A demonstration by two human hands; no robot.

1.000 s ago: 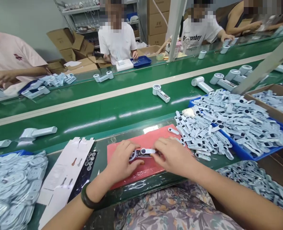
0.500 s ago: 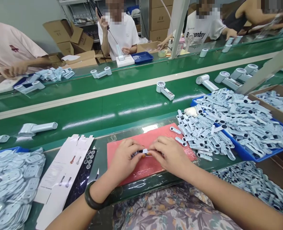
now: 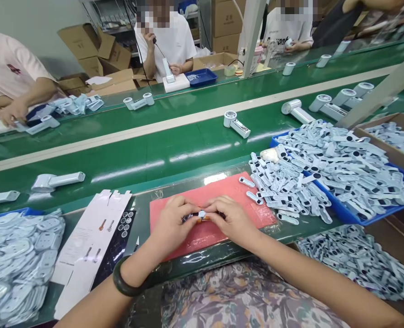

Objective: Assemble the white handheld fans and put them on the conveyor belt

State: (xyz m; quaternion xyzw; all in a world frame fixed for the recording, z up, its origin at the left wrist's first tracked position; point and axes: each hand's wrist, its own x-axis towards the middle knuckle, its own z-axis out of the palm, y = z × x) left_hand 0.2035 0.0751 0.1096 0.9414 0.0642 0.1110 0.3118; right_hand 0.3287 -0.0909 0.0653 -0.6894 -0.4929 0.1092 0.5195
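Observation:
Between my two hands, over the red mat, is a small light-blue plastic piece, mostly covered by fingers. My left hand pinches its left end between thumb and fingers. The right end is in the pinch of my right hand. Two similar light-blue pieces with dark patches, one of them this strip, lie at the mat's right edge. Beside them spreads a loose heap of such pieces.
A blue tray heaped with pieces stands right. Bagged light-blue parts fill the left, beside a printed white card. Beyond runs a green conveyor carrying handheld fans. Several co-workers sit across, one with a blue tray.
My hands keep their pinch on the small piece, with only slight finger movement. The view has shifted a little. Across the belt, a co-worker's reaching hand has drawn back.

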